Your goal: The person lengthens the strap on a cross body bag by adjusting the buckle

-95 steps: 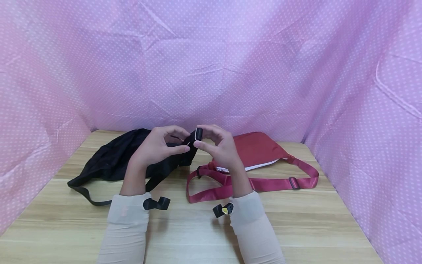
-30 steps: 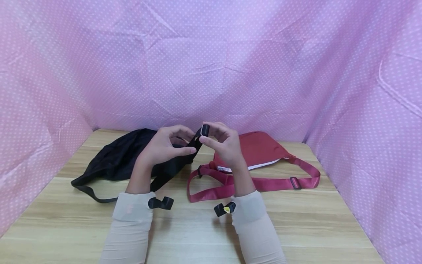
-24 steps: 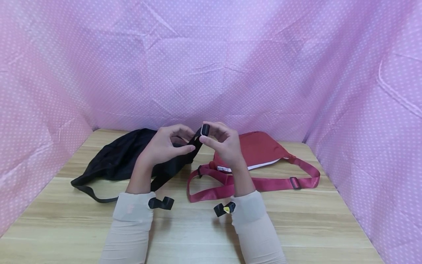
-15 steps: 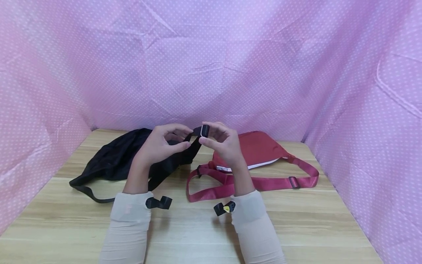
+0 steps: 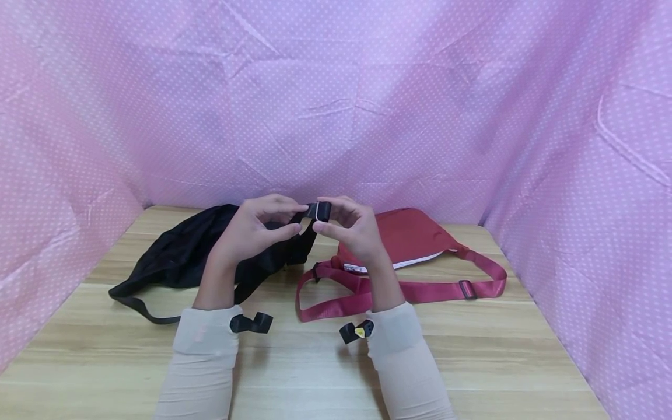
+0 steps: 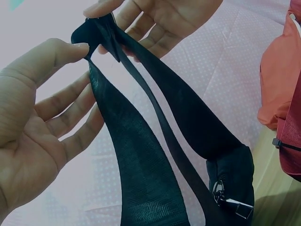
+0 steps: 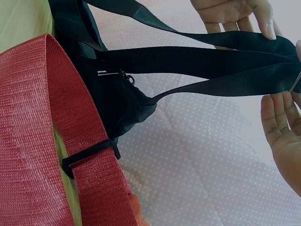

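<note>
A black bag (image 5: 181,248) lies on the left of the table, its strap (image 6: 141,165) raised off the wood. My right hand (image 5: 359,230) pinches the strap at its slide buckle (image 5: 318,211), thumb below and fingers above. Close on the left, my left hand (image 5: 247,227) pinches a fold of the same strap between thumb and fingers, as the left wrist view shows. Several lengths of strap run from the hands down to the bag, where a zipper pull (image 6: 237,207) hangs. Only a sliver of the buckle shows at the right wrist view's edge.
A red bag (image 5: 412,236) with a white zipper lies right of the black one. Its pink-red strap (image 5: 436,293), with a dark slider (image 5: 468,290), loops in front on the wooden table (image 5: 304,373). Pink dotted cloth (image 5: 336,116) hangs around the table.
The left hand has taken the strap beside the buckle, where its fingertips stood apart a second ago. The right hand and buckle have shifted slightly left, and the buckle has turned.
</note>
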Demonstrator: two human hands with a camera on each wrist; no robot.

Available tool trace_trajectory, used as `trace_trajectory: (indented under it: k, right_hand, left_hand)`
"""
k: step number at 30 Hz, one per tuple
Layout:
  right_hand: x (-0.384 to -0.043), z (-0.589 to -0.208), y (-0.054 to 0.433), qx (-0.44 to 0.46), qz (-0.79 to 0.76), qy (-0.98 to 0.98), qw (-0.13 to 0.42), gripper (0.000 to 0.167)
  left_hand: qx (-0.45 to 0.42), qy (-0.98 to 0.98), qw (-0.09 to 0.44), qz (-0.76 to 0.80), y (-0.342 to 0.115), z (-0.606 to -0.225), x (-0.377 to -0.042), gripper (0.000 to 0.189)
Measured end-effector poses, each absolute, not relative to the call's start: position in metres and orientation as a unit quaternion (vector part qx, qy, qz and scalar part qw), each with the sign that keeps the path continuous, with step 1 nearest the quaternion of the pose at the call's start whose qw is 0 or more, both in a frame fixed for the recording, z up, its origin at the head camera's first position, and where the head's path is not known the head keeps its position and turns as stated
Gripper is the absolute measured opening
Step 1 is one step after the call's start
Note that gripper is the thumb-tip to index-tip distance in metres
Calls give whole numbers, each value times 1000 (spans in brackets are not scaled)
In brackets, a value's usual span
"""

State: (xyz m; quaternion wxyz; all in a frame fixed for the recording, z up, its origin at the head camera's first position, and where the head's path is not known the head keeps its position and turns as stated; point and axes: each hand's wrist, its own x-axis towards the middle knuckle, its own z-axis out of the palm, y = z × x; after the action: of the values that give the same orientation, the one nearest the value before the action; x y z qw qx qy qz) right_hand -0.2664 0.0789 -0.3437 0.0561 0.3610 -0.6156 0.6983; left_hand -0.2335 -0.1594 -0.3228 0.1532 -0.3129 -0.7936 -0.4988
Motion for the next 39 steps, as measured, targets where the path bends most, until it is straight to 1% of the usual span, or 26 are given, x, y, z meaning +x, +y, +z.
trace_trajectory:
  k: [7, 10, 13, 17, 21, 27, 30, 33, 37, 39]
  right_hand:
    - [-266, -344, 78, 364, 693, -621, 51, 46]
    - [-266, -343, 76, 360, 696, -618, 54, 45]
    - [-266, -343, 75, 354, 706, -610, 68, 43]
    - [-266, -343, 74, 349, 713, -602, 88, 43]
    - [-266, -342, 75, 342, 716, -600, 98, 43]
    - [-265, -342, 76, 322, 737, -583, 116, 44]
    - [-265, -343, 76, 311, 751, -571, 115, 43]
    - [-265, -343, 76, 301, 764, -560, 109, 43]
    - [-266, -344, 76, 302, 769, -553, 104, 45]
    - [-267, -345, 77, 310, 767, -553, 99, 46]
  left_hand:
    - [-331, -792, 160, -487, -156, -321, -234, 33]
    - [-332, -786, 153, -498, -152, -321, -234, 32]
    - [-317, -782, 142, -517, -150, -322, -235, 33]
    - [-295, -792, 109, -524, -149, -323, -237, 43]
    - [-276, -823, 76, -490, -147, -324, -239, 56]
    - [-267, -867, 68, -416, -142, -325, -238, 60]
    - [-275, -873, 65, -397, -140, -325, -238, 57]
    - [-273, -872, 59, -402, -139, -326, -239, 46]
    - [-241, -874, 62, -417, -145, -329, -240, 28]
    - [-228, -874, 64, -425, -148, -330, -240, 21]
